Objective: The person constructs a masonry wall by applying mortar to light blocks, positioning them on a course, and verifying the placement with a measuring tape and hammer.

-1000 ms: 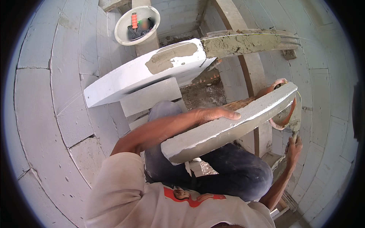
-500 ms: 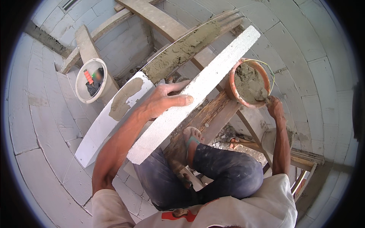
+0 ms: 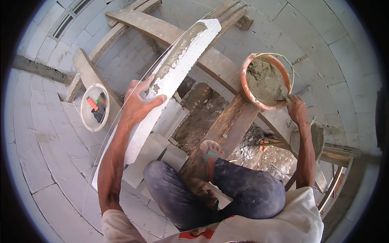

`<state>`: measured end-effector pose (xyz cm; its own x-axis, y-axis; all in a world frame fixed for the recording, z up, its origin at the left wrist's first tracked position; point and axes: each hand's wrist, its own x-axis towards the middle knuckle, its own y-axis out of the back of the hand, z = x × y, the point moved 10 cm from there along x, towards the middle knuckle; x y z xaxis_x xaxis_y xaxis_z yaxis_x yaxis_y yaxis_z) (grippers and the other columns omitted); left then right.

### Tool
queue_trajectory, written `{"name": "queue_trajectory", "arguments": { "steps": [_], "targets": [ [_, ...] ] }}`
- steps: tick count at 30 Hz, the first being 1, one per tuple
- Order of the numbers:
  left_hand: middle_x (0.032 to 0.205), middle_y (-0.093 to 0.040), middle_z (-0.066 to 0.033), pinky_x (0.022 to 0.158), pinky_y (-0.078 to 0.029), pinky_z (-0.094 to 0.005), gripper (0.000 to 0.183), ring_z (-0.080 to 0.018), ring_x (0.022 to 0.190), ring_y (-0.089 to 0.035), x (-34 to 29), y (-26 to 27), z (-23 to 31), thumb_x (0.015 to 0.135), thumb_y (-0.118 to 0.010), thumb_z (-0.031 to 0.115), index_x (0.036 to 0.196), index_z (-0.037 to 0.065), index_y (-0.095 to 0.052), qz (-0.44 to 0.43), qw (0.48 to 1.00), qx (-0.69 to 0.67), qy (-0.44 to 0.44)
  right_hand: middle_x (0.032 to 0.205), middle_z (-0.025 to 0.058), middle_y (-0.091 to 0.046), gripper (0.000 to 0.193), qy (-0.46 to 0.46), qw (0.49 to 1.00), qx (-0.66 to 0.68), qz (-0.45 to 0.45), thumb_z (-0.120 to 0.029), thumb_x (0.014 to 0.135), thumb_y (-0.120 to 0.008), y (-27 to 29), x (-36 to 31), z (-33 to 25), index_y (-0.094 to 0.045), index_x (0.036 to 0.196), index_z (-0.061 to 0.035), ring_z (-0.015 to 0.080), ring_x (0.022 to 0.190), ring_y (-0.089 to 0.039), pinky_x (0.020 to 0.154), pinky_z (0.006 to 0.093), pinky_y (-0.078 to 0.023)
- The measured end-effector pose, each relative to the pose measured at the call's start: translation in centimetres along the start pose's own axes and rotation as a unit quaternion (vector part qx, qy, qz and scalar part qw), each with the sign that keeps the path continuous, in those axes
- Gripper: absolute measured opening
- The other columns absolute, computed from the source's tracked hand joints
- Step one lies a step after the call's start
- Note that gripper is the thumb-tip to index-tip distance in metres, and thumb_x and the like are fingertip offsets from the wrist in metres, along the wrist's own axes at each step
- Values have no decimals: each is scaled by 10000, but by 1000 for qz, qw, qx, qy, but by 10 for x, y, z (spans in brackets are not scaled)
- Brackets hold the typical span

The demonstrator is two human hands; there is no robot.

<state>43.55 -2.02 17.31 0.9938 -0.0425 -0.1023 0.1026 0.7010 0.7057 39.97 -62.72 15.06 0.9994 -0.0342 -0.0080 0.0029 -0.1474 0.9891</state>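
Observation:
A long white lightweight block (image 3: 178, 77) lies along the top of the wall at the centre left, over where a mortar bed showed. Grey mortar smears its upper face. My left hand (image 3: 142, 99) grips it, thumb along the near edge and fingers over the top. On the right, my right hand (image 3: 298, 108) is closed round the handle of a trowel (image 3: 281, 93), most of which is hidden by the hand and mortar. The trowel's blade rests in wet grey mortar (image 3: 265, 79) inside an orange bucket (image 3: 244, 79).
A taut string (image 3: 108, 142) runs along the wall. A white bucket (image 3: 84, 117) with an orange spool hangs or stands at left. Wooden planks (image 3: 231, 121) support my foot and the orange bucket. Timber beams (image 3: 142, 26) cross behind; rubble (image 3: 263, 156) lies below.
My left hand has carried the white block left and away from me onto the wall, covering the mortar bed. The right hand stays at the bucket with the trowel.

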Motion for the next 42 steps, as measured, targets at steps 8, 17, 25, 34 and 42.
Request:
{"name": "queue_trajectory", "arguments": {
  "steps": [8,17,25,34,42],
  "targets": [
    [1245,-573,-169,1090,-442,-426,871,-323,1234,-560,26,15,-18,759,-852,475,1521,124,-620,52,985,158,-34,1216,242,-728,380,-3,1000,15,22,-100,897,-750,1,0,-3,-703,1257,14,448,1191,-655,1023,501,-540],
    [1307,-559,-178,1119,-443,-440,832,-344,1284,-546,17,15,-28,747,-882,432,1504,181,-646,75,975,195,-75,1175,258,-715,378,-11,999,25,18,-86,916,-736,-6,1,5,-688,1284,-11,458,1122,-679,984,499,-546],
    [1369,-551,-221,1128,-452,-452,831,-365,1329,-535,22,8,-15,733,-895,420,1495,190,-655,84,971,198,-101,1210,246,-711,373,7,1000,9,5,-129,928,-739,-7,3,1,-697,1281,-18,450,1139,-679,979,496,-548],
    [1287,-587,-270,1090,-469,-514,816,-419,1256,-548,29,-9,7,694,-916,376,1454,183,-692,113,961,211,-138,1261,236,-703,404,-65,997,-35,-11,-197,918,-762,5,18,-21,-703,1277,-21,434,1177,-672,1001,501,-543],
    [1369,-557,-339,1121,-439,-530,824,-455,1287,-518,24,-6,0,709,-893,451,1468,207,-682,119,958,236,-114,1351,236,-677,472,175,981,84,15,-244,937,-770,2,111,-233,-665,1365,-75,419,1286,-631,1099,515,-515]
  ]
}}
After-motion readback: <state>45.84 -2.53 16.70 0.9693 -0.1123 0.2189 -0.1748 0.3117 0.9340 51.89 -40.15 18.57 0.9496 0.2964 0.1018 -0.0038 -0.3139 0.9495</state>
